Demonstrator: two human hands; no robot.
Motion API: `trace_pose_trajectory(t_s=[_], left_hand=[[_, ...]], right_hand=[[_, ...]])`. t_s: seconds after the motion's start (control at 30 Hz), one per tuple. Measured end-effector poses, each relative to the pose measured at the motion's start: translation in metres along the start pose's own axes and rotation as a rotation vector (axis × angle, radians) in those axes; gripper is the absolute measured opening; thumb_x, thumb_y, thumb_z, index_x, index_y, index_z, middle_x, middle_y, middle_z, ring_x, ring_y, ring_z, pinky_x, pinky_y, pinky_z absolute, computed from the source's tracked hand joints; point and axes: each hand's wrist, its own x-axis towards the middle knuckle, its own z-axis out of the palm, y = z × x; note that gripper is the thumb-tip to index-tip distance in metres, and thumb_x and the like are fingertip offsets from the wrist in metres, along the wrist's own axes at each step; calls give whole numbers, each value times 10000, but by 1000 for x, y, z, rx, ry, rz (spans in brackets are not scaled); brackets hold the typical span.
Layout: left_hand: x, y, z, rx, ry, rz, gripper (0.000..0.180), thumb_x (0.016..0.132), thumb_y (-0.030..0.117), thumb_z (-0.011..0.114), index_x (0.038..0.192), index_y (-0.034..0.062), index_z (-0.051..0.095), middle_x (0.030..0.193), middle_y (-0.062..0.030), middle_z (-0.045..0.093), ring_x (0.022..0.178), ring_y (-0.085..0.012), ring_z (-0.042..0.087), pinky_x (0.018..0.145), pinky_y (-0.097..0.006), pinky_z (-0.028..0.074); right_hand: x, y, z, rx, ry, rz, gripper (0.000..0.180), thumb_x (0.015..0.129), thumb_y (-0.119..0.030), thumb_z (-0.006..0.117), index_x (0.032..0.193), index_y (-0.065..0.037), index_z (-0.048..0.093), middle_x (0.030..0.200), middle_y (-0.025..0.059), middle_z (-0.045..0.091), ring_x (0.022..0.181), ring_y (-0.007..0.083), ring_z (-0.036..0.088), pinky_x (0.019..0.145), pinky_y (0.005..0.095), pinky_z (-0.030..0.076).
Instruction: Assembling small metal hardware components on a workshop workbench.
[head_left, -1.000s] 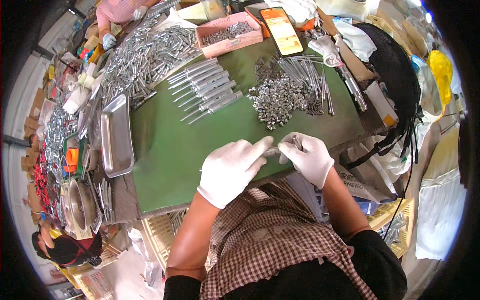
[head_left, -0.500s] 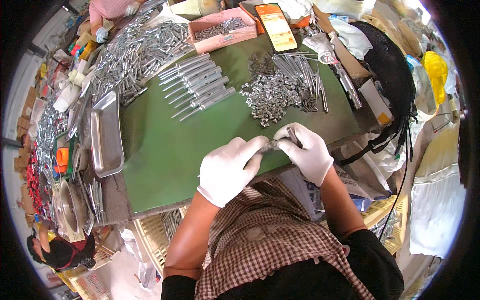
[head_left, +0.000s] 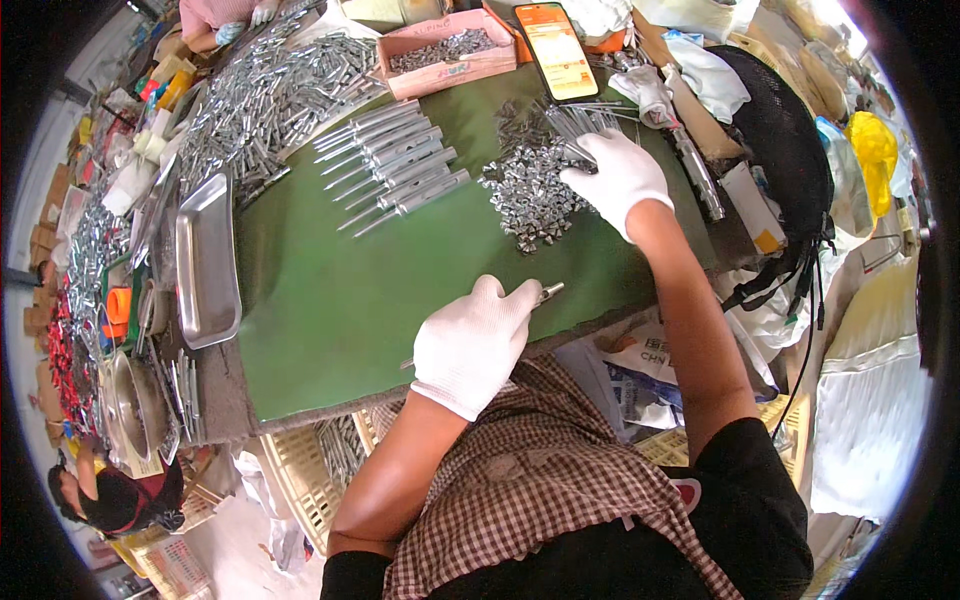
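My left hand (head_left: pixel 470 345), in a white knit glove, is closed round a slim metal tool (head_left: pixel 550 292). The tool's silvery tip sticks out past the fingers, and its thin other end shows by the wrist. Over the right side of the table, my gloved right hand (head_left: pixel 620 180) rests at the thin metal rods (head_left: pixel 570 122) and the heap of small metal pieces (head_left: pixel 532 195). A short metal rod shows between its thumb and fingers; the fingertips are partly hidden. Several finished-looking metal tools with thin shafts (head_left: pixel 405 165) lie in a row at the middle left.
A green mat (head_left: pixel 330 330) covers the table. Behind stand a pink box of small parts (head_left: pixel 455 70), a lit phone (head_left: pixel 556 55) and a big heap of metal parts (head_left: pixel 270 100). A steel tray (head_left: pixel 208 265) lies left, a black mesh bag (head_left: pixel 775 150) right. Other people sit at the left.
My right hand has left the left hand and moved up and away to the rods and small pieces. The left hand has shifted slightly right, still gripping the tool.
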Motion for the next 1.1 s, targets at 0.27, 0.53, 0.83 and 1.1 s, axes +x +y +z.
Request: trace_pose_trajectory(t_s=[0.27,0.53,0.83,1.1], left_hand=[[2,-2,0,23,4,14,175,857,202,641,1026,244,655,763,-66,544,548,-259,596,504,-383,498],[3,-4,-3,-64,-82,-27,180,871,222,625,1048,227,659,777,-75,560,583,-281,616,522,-394,510],[1,-3,-2,-92,-6,-2,196,865,212,632,1057,203,669,775,-76,560,600,-287,619,540,-403,509],[1,0,-2,-80,-21,-27,184,862,208,633,1043,223,664,782,-76,566,591,-286,614,540,-398,509]], right_hand=[[12,-4,8,-115,-96,-48,249,865,-264,602,1036,-90,650,1059,163,654,995,347,635,877,441,507],[-46,-8,0,367,-19,-261,187,847,-209,659,983,-80,650,914,124,672,872,300,662,793,385,524],[-109,-25,9,300,-11,-406,116,819,-220,695,874,-121,668,819,71,632,801,290,642,683,406,518],[-57,13,9,202,260,-29,223,826,-272,721,957,-99,671,906,120,639,859,322,644,764,409,513]])
